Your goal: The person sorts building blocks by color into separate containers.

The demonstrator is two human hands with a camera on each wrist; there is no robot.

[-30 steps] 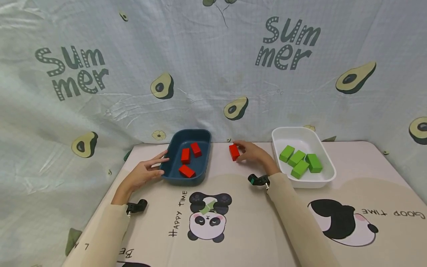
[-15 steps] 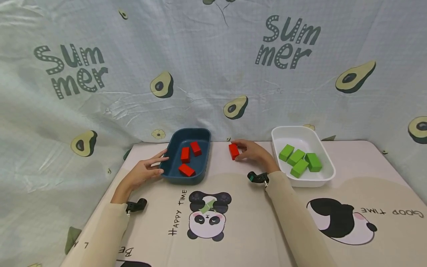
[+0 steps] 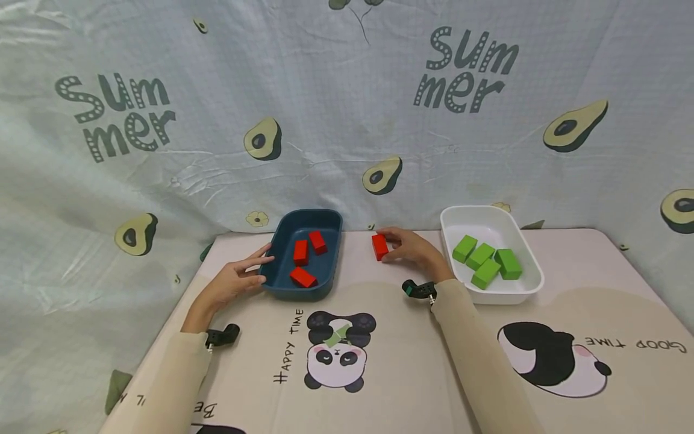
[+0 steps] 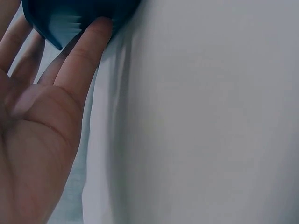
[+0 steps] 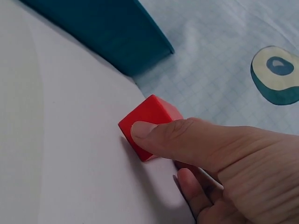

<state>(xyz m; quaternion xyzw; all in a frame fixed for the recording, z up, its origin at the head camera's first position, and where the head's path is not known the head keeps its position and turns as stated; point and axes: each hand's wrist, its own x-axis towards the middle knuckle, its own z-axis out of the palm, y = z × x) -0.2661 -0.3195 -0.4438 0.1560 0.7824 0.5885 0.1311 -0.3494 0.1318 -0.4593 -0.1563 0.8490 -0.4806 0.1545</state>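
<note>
Between thumb and fingers, my right hand (image 3: pixel 410 248) pinches a red block (image 3: pixel 380 248) at the back of the table, midway between two trays. The right wrist view shows the thumb pressed on one face of that block (image 5: pixel 149 112); the fingers behind it are partly hidden. My left hand (image 3: pixel 234 279) touches the left side of a dark blue tray (image 3: pixel 295 293), its fingers extended at the rim. In the left wrist view a fingertip meets the wall of the blue tray (image 4: pixel 84 9). Three red blocks (image 3: pixel 300 253) lie inside this tray.
A white tray (image 3: pixel 506 298) with several green blocks (image 3: pixel 508 264) stands at the back right. Behind the table (image 3: pixel 412 361) hangs a pale cloth (image 3: pixel 320 78) printed with avocados. Panda drawings decorate the tabletop. Each wrist wears a small black camera.
</note>
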